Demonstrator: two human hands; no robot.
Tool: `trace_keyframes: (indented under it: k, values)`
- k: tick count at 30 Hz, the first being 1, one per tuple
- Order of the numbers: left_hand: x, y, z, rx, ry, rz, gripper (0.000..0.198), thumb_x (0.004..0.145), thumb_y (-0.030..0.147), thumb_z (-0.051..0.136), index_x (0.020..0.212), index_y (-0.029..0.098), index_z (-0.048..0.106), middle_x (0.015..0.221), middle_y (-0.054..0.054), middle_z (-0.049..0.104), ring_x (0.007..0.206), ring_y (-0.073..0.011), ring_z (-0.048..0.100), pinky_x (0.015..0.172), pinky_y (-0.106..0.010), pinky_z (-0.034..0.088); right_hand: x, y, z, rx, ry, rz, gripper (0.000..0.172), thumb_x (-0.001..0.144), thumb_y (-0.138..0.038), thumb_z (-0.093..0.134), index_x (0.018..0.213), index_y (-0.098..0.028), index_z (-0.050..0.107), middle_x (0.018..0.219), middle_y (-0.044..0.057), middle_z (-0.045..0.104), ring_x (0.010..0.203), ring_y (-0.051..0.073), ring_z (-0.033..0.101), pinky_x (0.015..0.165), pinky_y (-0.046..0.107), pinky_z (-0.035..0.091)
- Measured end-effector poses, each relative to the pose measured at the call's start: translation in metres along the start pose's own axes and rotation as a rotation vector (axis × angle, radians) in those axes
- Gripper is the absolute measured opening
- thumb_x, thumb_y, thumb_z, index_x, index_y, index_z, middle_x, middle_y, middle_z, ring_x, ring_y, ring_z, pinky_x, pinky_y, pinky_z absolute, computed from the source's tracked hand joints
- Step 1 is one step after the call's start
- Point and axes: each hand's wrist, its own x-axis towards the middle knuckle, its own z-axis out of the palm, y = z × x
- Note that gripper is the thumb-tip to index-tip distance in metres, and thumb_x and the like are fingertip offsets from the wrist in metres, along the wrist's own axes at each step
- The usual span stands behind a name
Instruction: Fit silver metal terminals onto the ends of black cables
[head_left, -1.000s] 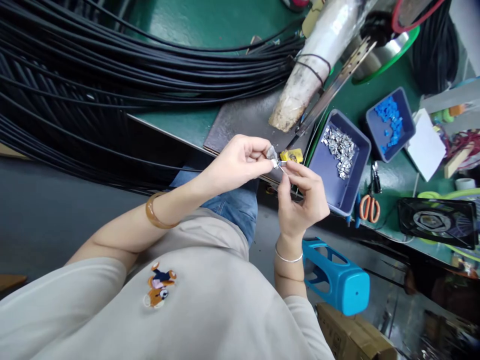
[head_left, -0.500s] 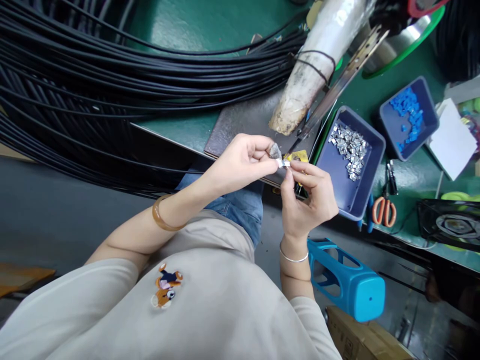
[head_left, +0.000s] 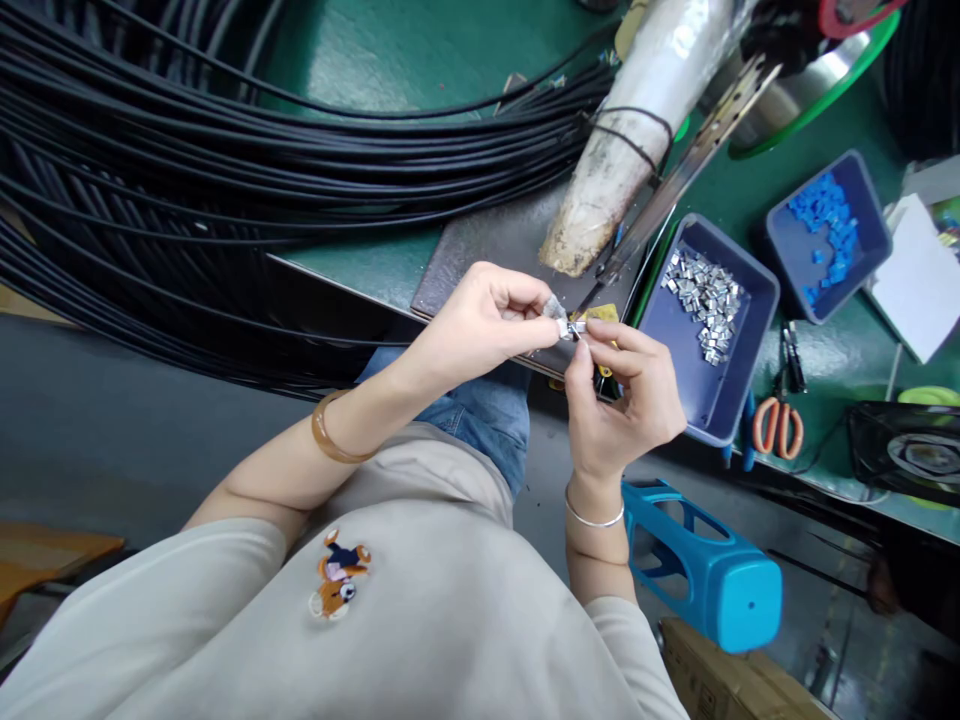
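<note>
My left hand (head_left: 491,322) is closed in a pinch at the edge of the dark board, its index fingertip wrapped in something grey. What its fingers grip is mostly hidden; a whitish bit shows at the tips. Facing it, my right hand (head_left: 628,390) pinches a small silver metal piece (head_left: 576,327) between thumb and fingers. The two hands' fingertips nearly meet around this piece. Just behind them lies a yellow object (head_left: 602,314), partly covered by my right fingers. A thin black cable (head_left: 375,343) runs toward my left wrist and passes out of sight beneath it.
Thick coils of black cable (head_left: 300,150) cover the left of the green bench. A plastic-wrapped tube (head_left: 611,150) and a metal bar (head_left: 675,165) slant above my hands. Rightward are bins of silver parts (head_left: 739,395) and blue parts (head_left: 784,235), orange-handled scissors (head_left: 778,428) and a blue stool (head_left: 705,570).
The view has shifted slightly, moving most things a little rightward. Both hands keep their pinch, and the silver piece between them shows at a slightly different angle.
</note>
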Motion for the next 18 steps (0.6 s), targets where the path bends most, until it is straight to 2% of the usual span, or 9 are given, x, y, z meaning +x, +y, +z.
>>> trace_keyframes:
  k: [13, 18]
  values:
    - [0.0018, 0.0014, -0.0010, -0.049, -0.001, -0.017, 0.017, 0.072, 0.010, 0.067, 0.057, 0.013, 0.061, 0.055, 0.002, 0.049, 0.052, -0.0057, 0.044, 0.049, -0.020, 0.033, 0.0058, -0.0042, -0.0027, -0.014, -0.016, -0.005, 0.010, 0.086, -0.013, 0.066, 0.088, -0.023, 0.062, 0.098, 0.003, 0.074, 0.089, 0.018, 0.073, 0.073, 0.036, 0.065]
    - [0.0027, -0.0009, -0.0026, -0.039, -0.021, -0.021, 0.016, 0.071, 0.008, 0.067, 0.057, 0.012, 0.060, 0.054, 0.002, 0.048, 0.052, -0.0053, 0.043, 0.048, -0.019, 0.031, 0.0043, -0.0032, -0.0030, 0.014, -0.029, -0.005, 0.012, 0.086, -0.012, 0.066, 0.088, -0.023, 0.061, 0.100, 0.003, 0.073, 0.090, 0.018, 0.073, 0.075, 0.035, 0.064]
